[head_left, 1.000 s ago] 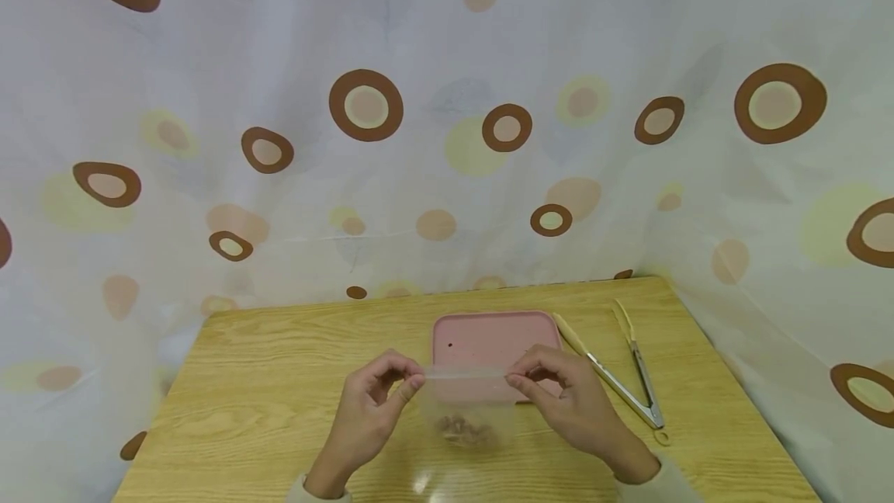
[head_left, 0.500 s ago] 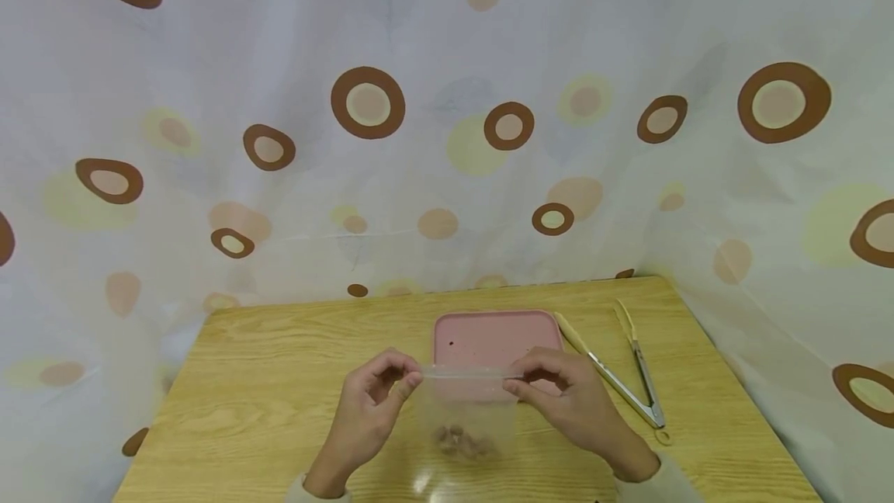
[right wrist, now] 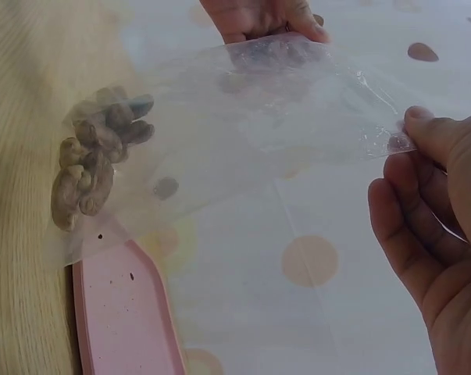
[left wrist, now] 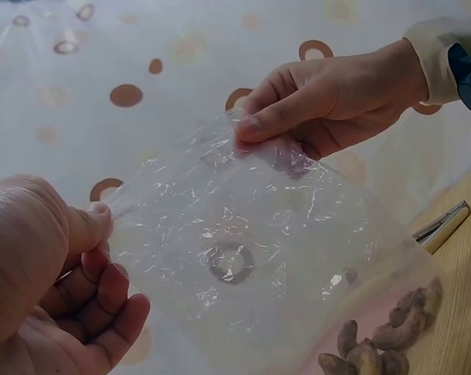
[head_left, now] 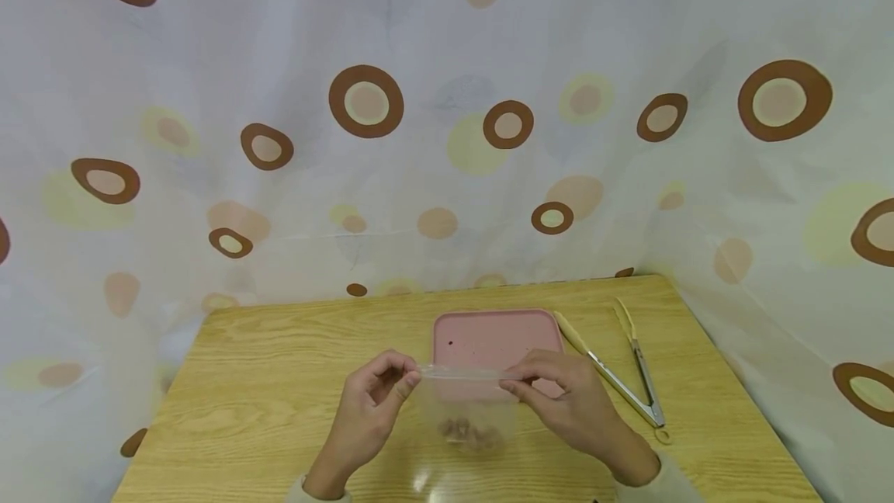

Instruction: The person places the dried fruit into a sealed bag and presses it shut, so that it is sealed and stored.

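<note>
A clear plastic bag (head_left: 464, 408) hangs between my two hands, over the tabletop and the near part of a pink tray (head_left: 496, 332). My left hand (head_left: 366, 414) pinches its upper left corner between thumb and forefinger. At the upper right, the thumb and forefinger of my right hand (head_left: 576, 410) pinch the same top edge. Several brown, curved, nut-like pieces (right wrist: 94, 168) lie in the bottom of the bag. One small dark piece (right wrist: 165, 187) sits apart from them. The bag's top edge looks drawn straight between the hands.
Tongs (head_left: 646, 402) with cream tips lie spread on the wooden table (head_left: 279, 379), right of the tray. Dark crumbs (right wrist: 131, 276) dot the tray. A patterned sheet (head_left: 419, 169) hangs behind the table and along its sides.
The right hand's fingertips have shifted slightly left along the bag's top edge. The left hand stays nearly in place, still pinching its corner. Tray and tongs have not moved.
</note>
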`<move>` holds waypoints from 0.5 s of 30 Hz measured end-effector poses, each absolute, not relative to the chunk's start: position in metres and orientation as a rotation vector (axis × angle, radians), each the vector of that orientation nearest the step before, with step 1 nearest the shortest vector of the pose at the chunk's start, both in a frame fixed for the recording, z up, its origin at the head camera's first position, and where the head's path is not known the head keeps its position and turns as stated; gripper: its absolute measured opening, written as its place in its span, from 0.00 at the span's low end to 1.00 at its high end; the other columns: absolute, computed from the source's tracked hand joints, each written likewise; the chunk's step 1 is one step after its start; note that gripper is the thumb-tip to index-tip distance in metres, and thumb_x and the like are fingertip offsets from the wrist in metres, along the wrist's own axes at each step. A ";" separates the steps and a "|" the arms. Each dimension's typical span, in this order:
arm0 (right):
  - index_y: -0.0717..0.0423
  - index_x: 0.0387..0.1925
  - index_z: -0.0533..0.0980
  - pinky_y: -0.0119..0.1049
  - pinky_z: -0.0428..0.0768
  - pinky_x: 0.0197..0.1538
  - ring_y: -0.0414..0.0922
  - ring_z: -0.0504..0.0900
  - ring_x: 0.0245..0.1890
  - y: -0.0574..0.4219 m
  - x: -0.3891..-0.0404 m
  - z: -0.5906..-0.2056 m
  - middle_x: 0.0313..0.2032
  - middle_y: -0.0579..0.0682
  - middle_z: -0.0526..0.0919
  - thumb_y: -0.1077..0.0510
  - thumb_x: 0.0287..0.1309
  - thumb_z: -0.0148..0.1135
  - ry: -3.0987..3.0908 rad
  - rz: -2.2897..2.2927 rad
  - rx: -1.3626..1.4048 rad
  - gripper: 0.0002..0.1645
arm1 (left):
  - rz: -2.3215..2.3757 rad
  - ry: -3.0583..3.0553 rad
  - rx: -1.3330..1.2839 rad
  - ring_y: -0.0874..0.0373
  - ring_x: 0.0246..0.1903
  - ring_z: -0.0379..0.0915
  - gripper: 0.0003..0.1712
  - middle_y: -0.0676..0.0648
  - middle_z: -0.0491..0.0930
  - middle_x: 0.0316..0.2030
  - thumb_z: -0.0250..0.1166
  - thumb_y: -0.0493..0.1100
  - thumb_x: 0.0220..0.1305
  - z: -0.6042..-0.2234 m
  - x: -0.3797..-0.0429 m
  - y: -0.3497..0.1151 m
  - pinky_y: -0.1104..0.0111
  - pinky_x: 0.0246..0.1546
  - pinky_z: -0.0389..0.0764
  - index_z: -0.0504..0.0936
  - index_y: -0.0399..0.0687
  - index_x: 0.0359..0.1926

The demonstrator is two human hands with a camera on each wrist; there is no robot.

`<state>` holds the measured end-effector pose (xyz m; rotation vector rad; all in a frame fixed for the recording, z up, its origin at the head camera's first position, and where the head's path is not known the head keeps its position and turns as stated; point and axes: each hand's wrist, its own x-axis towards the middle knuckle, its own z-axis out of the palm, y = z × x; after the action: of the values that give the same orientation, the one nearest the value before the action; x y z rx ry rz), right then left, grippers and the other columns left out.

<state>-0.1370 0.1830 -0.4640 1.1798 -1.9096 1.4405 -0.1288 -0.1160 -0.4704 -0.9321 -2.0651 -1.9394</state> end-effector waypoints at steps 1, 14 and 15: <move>0.58 0.42 0.89 0.24 0.84 0.36 0.37 0.85 0.28 0.183 -0.138 -0.465 0.30 0.51 0.90 0.82 0.47 0.76 -1.900 1.429 1.186 0.23 | -1.942 -2.074 -0.927 0.57 0.40 0.77 0.04 0.30 0.78 0.41 0.58 0.25 0.79 -0.471 -0.129 -0.116 0.74 0.49 0.85 0.80 0.28 0.46; 0.52 0.41 0.88 0.30 0.87 0.42 0.37 0.83 0.29 0.181 -0.133 -0.463 0.31 0.47 0.88 0.82 0.59 0.65 -2.014 1.460 1.156 0.24 | -1.959 -2.109 -0.907 0.62 0.42 0.78 0.04 0.30 0.79 0.41 0.58 0.26 0.79 -0.472 -0.126 -0.113 0.76 0.51 0.85 0.80 0.28 0.46; 0.51 0.41 0.88 0.30 0.86 0.42 0.37 0.83 0.30 0.181 -0.133 -0.463 0.31 0.47 0.87 0.83 0.59 0.64 -2.013 1.462 1.161 0.24 | -1.959 -2.104 -0.909 0.62 0.42 0.78 0.04 0.30 0.79 0.41 0.58 0.26 0.79 -0.472 -0.127 -0.113 0.76 0.51 0.85 0.80 0.28 0.46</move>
<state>-0.1327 0.1815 -0.4632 1.1610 -2.0125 1.4621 -0.1267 -0.1128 -0.4716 -0.9091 -2.1037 -1.9595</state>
